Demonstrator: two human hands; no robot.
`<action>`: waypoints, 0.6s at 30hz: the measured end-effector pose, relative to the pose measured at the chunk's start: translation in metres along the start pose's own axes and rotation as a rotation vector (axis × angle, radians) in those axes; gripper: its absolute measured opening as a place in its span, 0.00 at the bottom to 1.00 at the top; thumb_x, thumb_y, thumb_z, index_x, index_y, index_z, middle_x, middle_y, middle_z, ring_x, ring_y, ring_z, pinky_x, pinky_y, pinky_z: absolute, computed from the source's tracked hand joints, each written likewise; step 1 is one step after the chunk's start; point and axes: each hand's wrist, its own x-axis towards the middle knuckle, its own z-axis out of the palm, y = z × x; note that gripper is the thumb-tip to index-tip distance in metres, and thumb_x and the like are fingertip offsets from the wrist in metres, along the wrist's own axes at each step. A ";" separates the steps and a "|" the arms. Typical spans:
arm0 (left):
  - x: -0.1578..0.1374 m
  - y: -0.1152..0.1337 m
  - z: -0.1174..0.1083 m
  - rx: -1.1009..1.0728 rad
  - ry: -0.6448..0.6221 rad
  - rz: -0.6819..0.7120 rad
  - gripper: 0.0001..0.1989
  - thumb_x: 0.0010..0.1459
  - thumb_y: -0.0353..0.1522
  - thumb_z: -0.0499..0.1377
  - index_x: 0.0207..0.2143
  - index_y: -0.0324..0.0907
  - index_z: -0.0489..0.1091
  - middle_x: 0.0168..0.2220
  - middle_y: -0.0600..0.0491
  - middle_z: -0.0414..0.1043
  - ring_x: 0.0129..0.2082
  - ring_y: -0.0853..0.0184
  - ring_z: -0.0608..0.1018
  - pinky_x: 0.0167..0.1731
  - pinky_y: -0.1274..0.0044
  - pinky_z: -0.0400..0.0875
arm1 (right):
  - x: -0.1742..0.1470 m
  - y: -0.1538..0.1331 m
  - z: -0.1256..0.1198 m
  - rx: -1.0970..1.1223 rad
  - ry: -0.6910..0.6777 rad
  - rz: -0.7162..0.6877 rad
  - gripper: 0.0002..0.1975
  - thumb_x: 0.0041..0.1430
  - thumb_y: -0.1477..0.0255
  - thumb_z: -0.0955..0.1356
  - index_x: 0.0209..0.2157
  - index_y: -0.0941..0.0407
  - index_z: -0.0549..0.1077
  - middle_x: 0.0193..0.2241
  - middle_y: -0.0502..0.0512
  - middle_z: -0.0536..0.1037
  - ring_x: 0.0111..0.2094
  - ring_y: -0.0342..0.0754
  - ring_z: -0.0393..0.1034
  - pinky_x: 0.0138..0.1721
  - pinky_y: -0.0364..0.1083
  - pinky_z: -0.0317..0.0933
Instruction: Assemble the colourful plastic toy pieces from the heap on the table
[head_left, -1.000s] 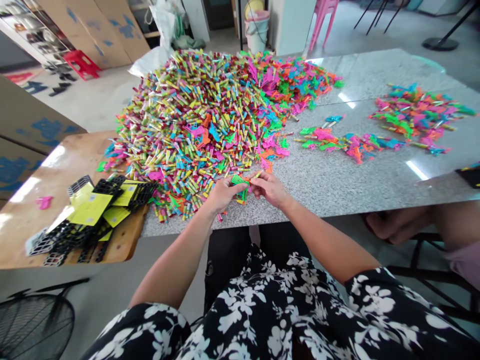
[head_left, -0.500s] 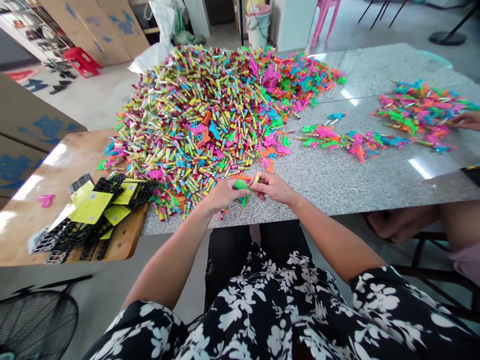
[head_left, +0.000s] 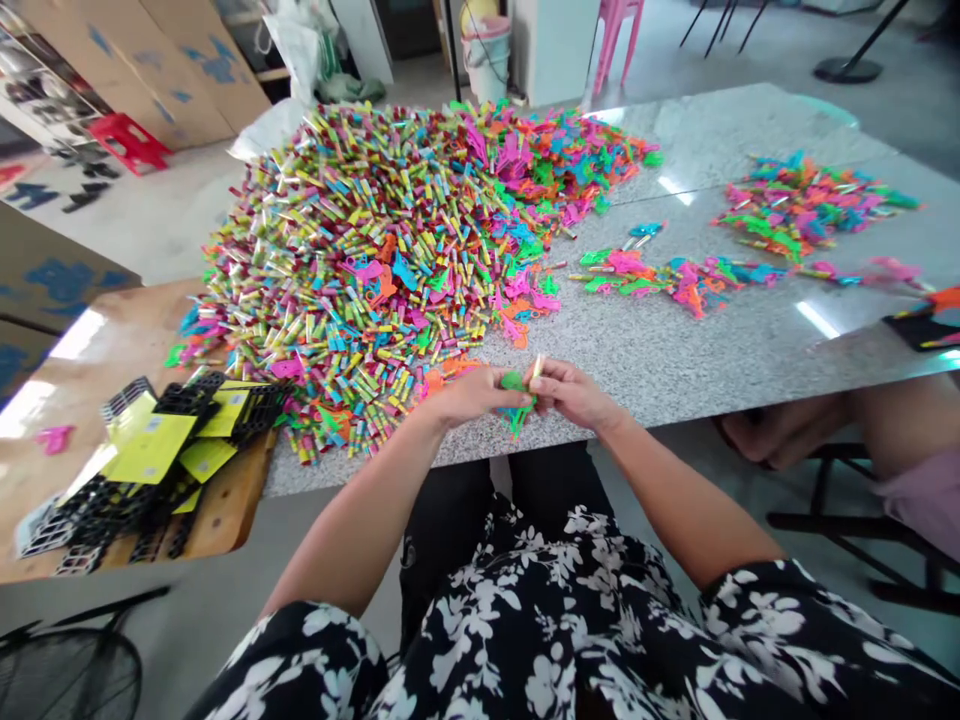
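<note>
My left hand [head_left: 474, 393] is closed on a green plastic toy gun [head_left: 514, 382], with a bit of blue showing just below it. Right beside it, my right hand [head_left: 574, 396] pinches a small pale tube [head_left: 537, 367] upright between thumb and fingers. The two hands nearly touch over the front edge of the stone-topped table [head_left: 600, 370]. Just left of them spreads a big heap of small wrapped tubes [head_left: 337, 240], with toy guns in several colours mixed in. Orange toy guns [head_left: 450, 372] lie right behind my left hand.
Black plastic racks with yellow cards [head_left: 154, 445] are piled on the wooden table [head_left: 247, 500] at left. Rows of toy guns [head_left: 694, 280] and a further pile [head_left: 810, 205] lie to the right. A co-worker's legs [head_left: 885, 430] show at right. A fan [head_left: 67, 670] stands lower left.
The view has shifted a little to the right. The tube in my right hand now stands more upright beside the green toy gun. The co-worker's hand has left the far pile; a dark item with orange shows at right.
</note>
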 end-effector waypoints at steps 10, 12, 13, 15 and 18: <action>0.124 0.001 -0.038 1.245 0.264 0.099 0.41 0.60 0.23 0.61 0.75 0.45 0.62 0.80 0.40 0.50 0.80 0.43 0.51 0.75 0.51 0.48 | -0.012 -0.064 -0.144 0.339 1.235 -0.381 0.05 0.70 0.65 0.68 0.40 0.52 0.72 0.34 0.49 0.81 0.21 0.38 0.68 0.19 0.37 0.61; 0.138 0.003 -0.042 1.321 0.136 0.064 0.44 0.58 0.23 0.63 0.76 0.46 0.60 0.80 0.40 0.48 0.79 0.41 0.51 0.75 0.49 0.47 | -0.007 -0.059 -0.137 0.319 1.203 -0.252 0.04 0.67 0.69 0.69 0.42 0.53 0.74 0.33 0.50 0.81 0.20 0.39 0.68 0.18 0.38 0.61; 0.145 0.004 -0.043 1.338 0.107 0.060 0.44 0.58 0.23 0.64 0.76 0.47 0.61 0.80 0.40 0.49 0.79 0.41 0.53 0.74 0.49 0.47 | -0.004 -0.053 -0.130 0.282 1.144 -0.196 0.05 0.64 0.69 0.70 0.42 0.54 0.75 0.32 0.50 0.81 0.20 0.39 0.68 0.18 0.38 0.61; 0.154 0.006 -0.046 1.351 0.106 0.072 0.42 0.58 0.24 0.64 0.75 0.48 0.63 0.78 0.39 0.54 0.76 0.41 0.59 0.72 0.49 0.53 | 0.002 -0.038 -0.112 0.201 1.021 -0.115 0.08 0.60 0.69 0.73 0.41 0.55 0.77 0.28 0.49 0.80 0.20 0.40 0.68 0.18 0.38 0.62; 0.158 0.004 -0.049 1.355 0.146 0.130 0.34 0.62 0.25 0.60 0.71 0.44 0.68 0.71 0.36 0.68 0.70 0.43 0.69 0.67 0.54 0.62 | 0.012 -0.019 -0.089 0.128 0.923 -0.043 0.08 0.58 0.67 0.74 0.38 0.55 0.78 0.25 0.48 0.77 0.19 0.40 0.66 0.18 0.39 0.61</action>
